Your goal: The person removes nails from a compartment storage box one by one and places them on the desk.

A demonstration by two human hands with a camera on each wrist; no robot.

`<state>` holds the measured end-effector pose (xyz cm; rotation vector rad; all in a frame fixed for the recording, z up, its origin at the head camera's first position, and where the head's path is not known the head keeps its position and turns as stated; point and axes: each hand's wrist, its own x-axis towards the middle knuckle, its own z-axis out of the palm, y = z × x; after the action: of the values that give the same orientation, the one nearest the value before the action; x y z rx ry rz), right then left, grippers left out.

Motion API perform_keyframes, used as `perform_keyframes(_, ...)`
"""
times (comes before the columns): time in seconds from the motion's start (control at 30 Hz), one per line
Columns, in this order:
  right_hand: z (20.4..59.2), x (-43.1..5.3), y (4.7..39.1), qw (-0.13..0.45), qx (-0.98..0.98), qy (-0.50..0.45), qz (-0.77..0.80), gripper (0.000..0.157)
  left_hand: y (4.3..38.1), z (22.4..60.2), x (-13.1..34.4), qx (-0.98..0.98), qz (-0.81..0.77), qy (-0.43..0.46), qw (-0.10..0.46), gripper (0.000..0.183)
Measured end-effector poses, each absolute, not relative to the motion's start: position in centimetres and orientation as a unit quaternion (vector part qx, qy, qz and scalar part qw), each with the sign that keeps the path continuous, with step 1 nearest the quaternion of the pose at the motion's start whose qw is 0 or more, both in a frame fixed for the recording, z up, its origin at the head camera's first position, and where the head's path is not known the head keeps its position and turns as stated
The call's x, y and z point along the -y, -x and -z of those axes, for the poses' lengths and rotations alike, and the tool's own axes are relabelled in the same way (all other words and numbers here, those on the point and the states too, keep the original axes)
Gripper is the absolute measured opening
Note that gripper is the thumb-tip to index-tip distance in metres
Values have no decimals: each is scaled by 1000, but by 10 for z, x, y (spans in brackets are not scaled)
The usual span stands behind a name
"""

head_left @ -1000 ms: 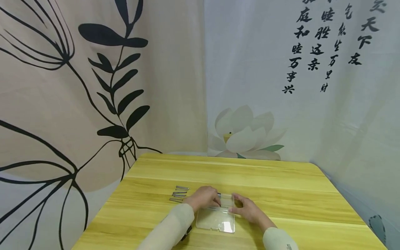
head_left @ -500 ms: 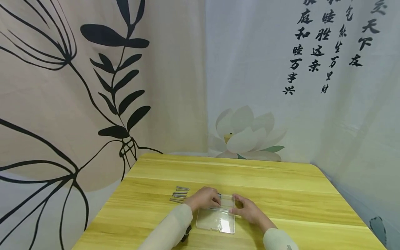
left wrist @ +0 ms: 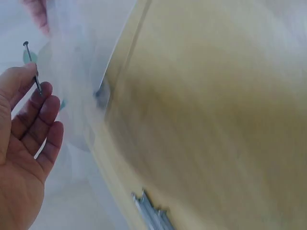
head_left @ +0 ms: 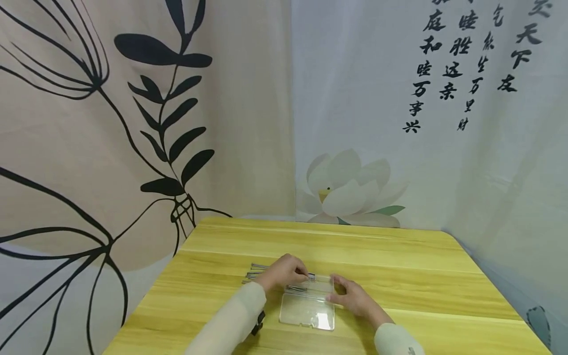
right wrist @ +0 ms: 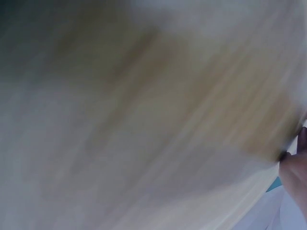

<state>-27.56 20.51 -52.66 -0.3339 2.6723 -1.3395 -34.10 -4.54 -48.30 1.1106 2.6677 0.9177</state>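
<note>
My left hand (head_left: 286, 271) pinches a single nail (left wrist: 29, 52) between thumb and fingers, as the left wrist view shows. It hovers over the left part of an open clear plastic box (head_left: 317, 283), whose hinged lid (head_left: 306, 313) lies flat toward me. A few nails (head_left: 296, 288) lie inside the box near the hinge. My right hand (head_left: 352, 296) holds the box at its right side, thumb at the near corner and a finger at the far one. In the right wrist view, only part of the right hand (right wrist: 295, 170) shows at the edge.
More loose nails (head_left: 259, 266) lie on the wooden table (head_left: 399, 266) left of the box, partly behind the left hand. A dark strap (head_left: 258, 323) is on the left wrist. A printed curtain (head_left: 248, 123) hangs behind the table's back edge.
My left hand has risen out of the box and moved slightly left and away from me, uncovering the nails inside. The right hand and box have stayed in place.
</note>
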Motion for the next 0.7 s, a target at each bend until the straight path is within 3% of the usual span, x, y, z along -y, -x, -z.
perform_keyframes(0.7, 518, -203, 273, 94, -876, 108, 461, 77, 347, 466, 138, -885, -372, -273, 60, 9)
